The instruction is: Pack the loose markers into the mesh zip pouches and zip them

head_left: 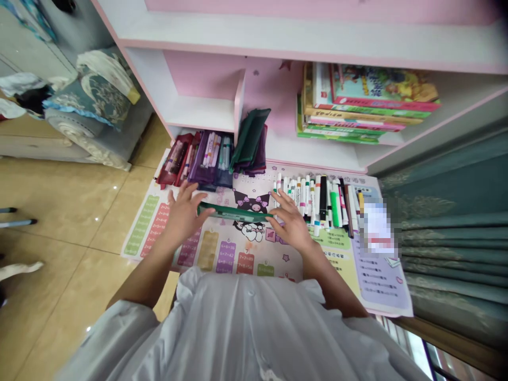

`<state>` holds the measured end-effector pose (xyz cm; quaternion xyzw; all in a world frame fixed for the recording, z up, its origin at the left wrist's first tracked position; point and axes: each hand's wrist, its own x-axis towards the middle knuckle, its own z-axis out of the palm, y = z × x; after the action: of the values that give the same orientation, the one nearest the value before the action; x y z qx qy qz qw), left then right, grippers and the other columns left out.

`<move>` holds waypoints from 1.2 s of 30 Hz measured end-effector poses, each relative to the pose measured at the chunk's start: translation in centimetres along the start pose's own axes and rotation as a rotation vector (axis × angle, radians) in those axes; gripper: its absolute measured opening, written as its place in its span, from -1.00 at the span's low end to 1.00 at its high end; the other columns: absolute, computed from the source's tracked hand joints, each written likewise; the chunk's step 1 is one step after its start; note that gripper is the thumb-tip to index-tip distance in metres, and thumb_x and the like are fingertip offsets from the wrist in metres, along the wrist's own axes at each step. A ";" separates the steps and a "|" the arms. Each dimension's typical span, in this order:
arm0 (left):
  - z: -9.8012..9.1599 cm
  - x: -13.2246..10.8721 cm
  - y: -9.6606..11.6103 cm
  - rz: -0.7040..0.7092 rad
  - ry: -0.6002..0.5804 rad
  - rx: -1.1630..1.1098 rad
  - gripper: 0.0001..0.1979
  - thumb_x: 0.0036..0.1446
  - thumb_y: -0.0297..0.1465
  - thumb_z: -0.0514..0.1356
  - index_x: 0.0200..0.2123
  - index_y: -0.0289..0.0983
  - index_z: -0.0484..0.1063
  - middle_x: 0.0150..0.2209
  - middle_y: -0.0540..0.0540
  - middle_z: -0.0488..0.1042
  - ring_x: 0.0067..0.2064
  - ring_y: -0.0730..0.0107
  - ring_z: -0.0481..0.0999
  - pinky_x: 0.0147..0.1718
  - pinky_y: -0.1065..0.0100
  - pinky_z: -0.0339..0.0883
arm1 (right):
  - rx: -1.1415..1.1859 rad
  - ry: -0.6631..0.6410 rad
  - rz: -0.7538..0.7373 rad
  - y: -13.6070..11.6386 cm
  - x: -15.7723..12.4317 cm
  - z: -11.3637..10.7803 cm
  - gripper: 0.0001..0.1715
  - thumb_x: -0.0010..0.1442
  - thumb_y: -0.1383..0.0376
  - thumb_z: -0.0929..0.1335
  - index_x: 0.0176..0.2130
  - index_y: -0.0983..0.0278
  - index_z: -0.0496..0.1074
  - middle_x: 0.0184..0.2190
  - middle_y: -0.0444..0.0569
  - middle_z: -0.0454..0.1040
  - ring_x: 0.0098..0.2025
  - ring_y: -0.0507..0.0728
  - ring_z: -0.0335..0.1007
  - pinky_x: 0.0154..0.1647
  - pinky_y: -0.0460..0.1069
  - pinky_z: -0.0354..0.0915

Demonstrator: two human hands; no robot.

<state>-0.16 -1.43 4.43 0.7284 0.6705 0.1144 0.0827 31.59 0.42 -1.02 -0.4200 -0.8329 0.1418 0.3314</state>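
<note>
A green pencil case is held between my two hands above a colourful printed desk mat. My left hand grips its left end with the thumb under it and the fingers spread on top. My right hand holds the right end in the same way. Just right of my right hand lies a row of several marker pens on the mat. Filled red and purple pencil cases stand in a row behind my left hand. Empty dark green and purple cases lean against the shelf divider.
A pink and white shelf unit rises at the back of the desk, with a stack of books in its right bay. A teal curtain hangs at the right. Tiled floor and a cushioned sofa are on the left.
</note>
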 end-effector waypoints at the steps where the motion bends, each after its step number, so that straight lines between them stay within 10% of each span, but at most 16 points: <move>1: 0.3 0.0 0.4 0.048 -0.017 0.006 -0.67 0.19 -0.18 0.24 -0.01 -0.16 0.49 0.31 -0.28 0.28 0.42 -0.14 0.07 0.30 -0.38 -0.20 | 0.001 0.002 -0.002 0.0 0.0 0.0 -0.81 0.30 0.23 0.34 -0.35 0.21 0.46 0.30 0.08 0.33 0.41 0.38 0.09 0.27 0.41 0.29; 17: 1.5 0.7 1.5 0.265 -0.126 -0.122 -0.79 0.19 -0.40 0.18 -0.39 -0.12 0.63 0.11 -0.14 0.54 0.36 -0.06 0.23 0.34 -0.32 -0.32 | 0.043 0.101 -0.040 0.5 -0.1 0.9 -0.86 0.27 0.21 0.38 -0.31 0.21 0.48 0.23 0.13 0.41 0.37 0.39 0.17 0.24 0.41 0.34; 29: -2.7 2.4 -5.8 -0.237 0.435 -0.219 -0.73 0.21 -0.19 0.14 -0.36 -0.20 0.56 0.02 -0.20 0.58 0.27 0.13 0.36 0.33 -0.11 0.00 | 0.048 0.117 -0.005 0.3 -0.2 1.5 -0.85 0.28 0.16 0.37 -0.18 0.17 0.47 0.21 0.12 0.42 0.34 0.38 0.23 0.20 0.39 0.39; 36: -1.8 6.7 -11.3 -0.497 0.401 -0.279 -0.71 0.15 -0.21 0.12 -0.47 -0.26 0.50 -0.01 -0.21 0.58 0.19 0.16 0.43 0.34 0.08 0.08 | 0.037 0.120 -0.018 0.5 -0.2 1.5 -0.87 0.28 0.19 0.37 -0.19 0.19 0.47 0.18 0.14 0.44 0.33 0.37 0.25 0.20 0.36 0.40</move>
<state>-10.95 6.20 3.43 0.4875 0.8081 0.3224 0.0736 30.95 0.59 -2.49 -0.4142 -0.8124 0.1285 0.3898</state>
